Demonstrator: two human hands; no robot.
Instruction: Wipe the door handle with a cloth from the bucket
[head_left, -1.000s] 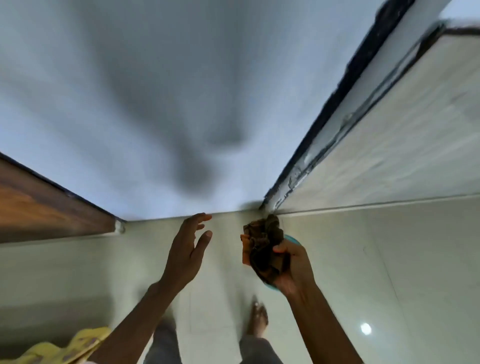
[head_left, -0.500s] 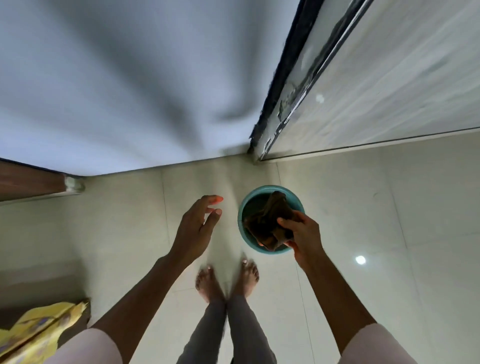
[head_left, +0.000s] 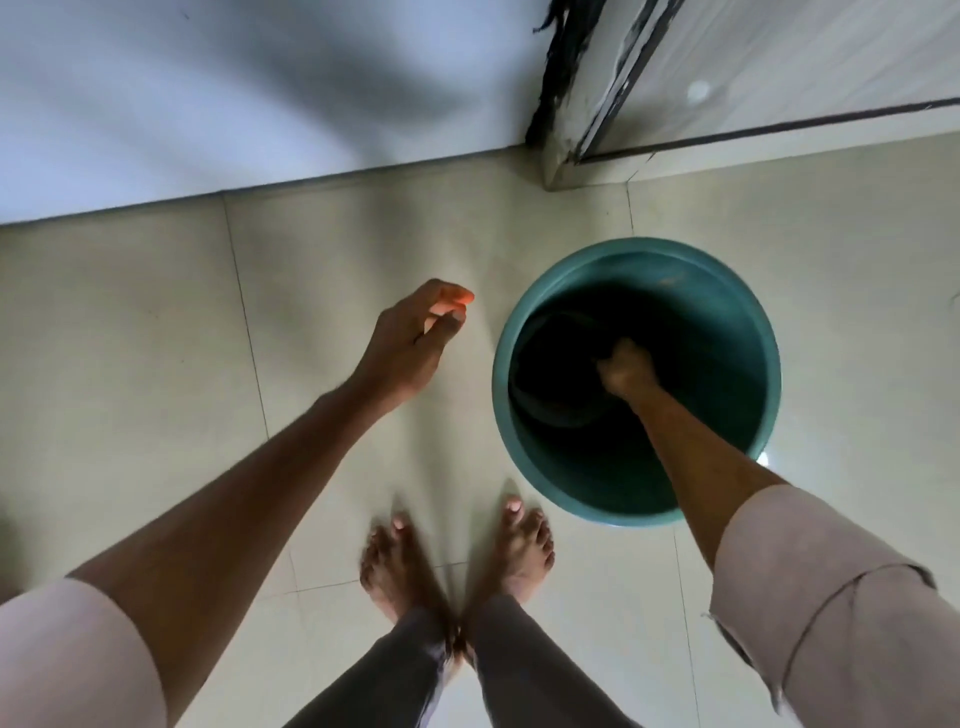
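Two hands: both are mine, reaching down over the pale floor tiles (head_left: 130, 338).
Right hand (head_left: 623, 371): it is deep inside the bucket, curled into a fist. It seems to grip something dark, but I cannot tell if that is the cloth.
Left hand (head_left: 410, 338): it hangs in the middle of the frame, just left of the bucket. Its fingers are loose and a bit bent, and it holds nothing.
Bucket (head_left: 727, 291): round and teal, it stands on the floor at the middle right. Inside it is very dark.
Feet (head_left: 400, 566): bare, side by side at the bottom middle, close to the bucket.
Door frame (head_left: 566, 78): at the upper right, dark and worn.
Wall (head_left: 208, 104): white, along the top left.
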